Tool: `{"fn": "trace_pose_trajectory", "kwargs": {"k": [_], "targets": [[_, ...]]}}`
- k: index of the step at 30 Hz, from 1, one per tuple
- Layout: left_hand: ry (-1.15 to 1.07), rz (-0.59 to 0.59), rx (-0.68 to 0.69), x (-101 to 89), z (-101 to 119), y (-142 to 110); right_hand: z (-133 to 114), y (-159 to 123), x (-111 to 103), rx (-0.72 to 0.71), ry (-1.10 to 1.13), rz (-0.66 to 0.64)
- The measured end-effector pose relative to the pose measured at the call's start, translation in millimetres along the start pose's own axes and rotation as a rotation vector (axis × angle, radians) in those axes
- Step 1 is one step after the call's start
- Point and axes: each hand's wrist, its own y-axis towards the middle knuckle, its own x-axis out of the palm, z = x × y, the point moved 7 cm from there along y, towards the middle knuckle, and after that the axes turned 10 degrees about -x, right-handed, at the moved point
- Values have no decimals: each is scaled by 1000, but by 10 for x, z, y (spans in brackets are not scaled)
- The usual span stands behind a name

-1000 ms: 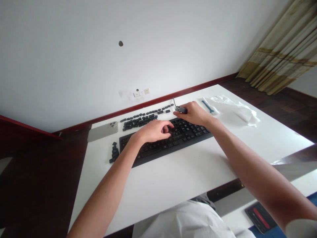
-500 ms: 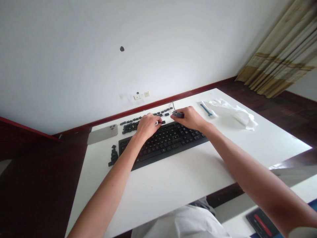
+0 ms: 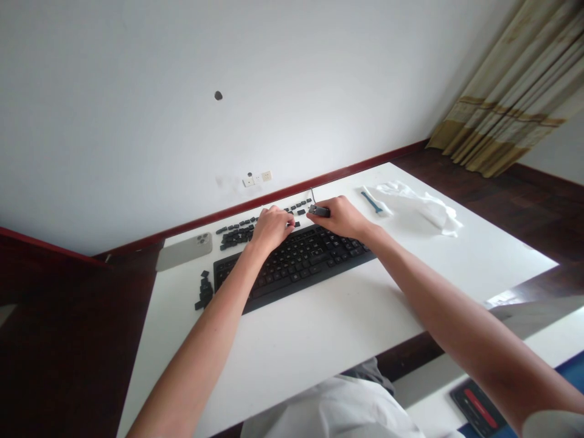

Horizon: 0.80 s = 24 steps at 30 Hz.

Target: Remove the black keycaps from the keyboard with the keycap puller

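- Black keyboard (image 3: 296,261) sits on white counter (image 3: 310,328).
- Left hand (image 3: 272,227) by loose black keycaps (image 3: 236,236) past it; grip curled, can't tell if holding one.
- Right hand (image 3: 342,217): grip closed round gray tool (image 3: 321,212) near keyboard's far edge.
- Beyond: wall outlets (image 3: 257,179).

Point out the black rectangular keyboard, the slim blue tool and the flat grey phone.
Black rectangular keyboard (image 3: 296,261), head view: its middle keys.
Slim blue tool (image 3: 371,202), head view: its shaft.
Flat grey phone (image 3: 183,253), head view: its back.
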Motion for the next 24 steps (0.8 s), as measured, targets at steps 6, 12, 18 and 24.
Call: {"fn": "trace_pose_trajectory", "kwargs": {"k": [6,12,18,24], "targets": [[14,45,-18,4,-97,-45,-4,-1,23,-7,7,-6],[40,64,-34,-92,-93,-61,17,-3,20,17,7,5],[-47,61,-65,-324,80,-281,129,-13,6,149,156,100],[-49,-28,-107,-501,-1,-967,166,-16,26,213,322,164]]}}
